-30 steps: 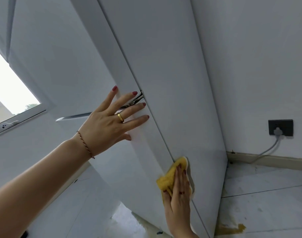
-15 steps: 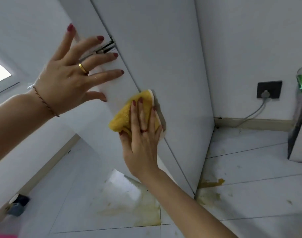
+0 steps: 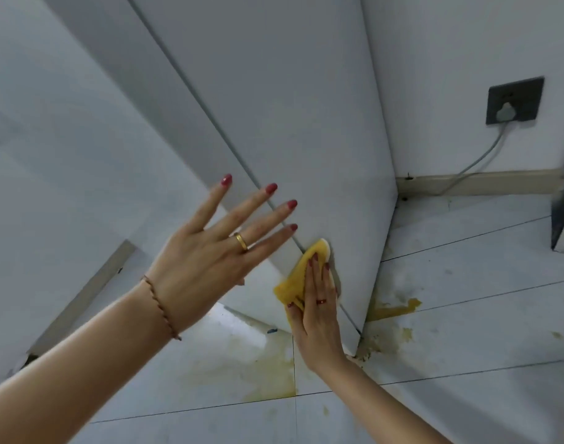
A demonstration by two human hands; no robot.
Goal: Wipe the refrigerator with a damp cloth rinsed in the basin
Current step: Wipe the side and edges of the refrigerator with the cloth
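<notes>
Head view: yellow cloth [image 3: 297,274], tip up along refrigerator [image 3: 290,107] edge, under flat right hand [image 3: 319,314]; left hand [image 3: 207,261] splayed.

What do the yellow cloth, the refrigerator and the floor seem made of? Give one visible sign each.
Yellow cloth: soft fuzzy fabric, perhaps microfibre; it bunches in folds. Refrigerator: smooth matt pale panels, painted metal or plastic, unclear; flat, even surface. Floor: glossy pale tiles, probably ceramic; thin joints, reflected light.
</notes>
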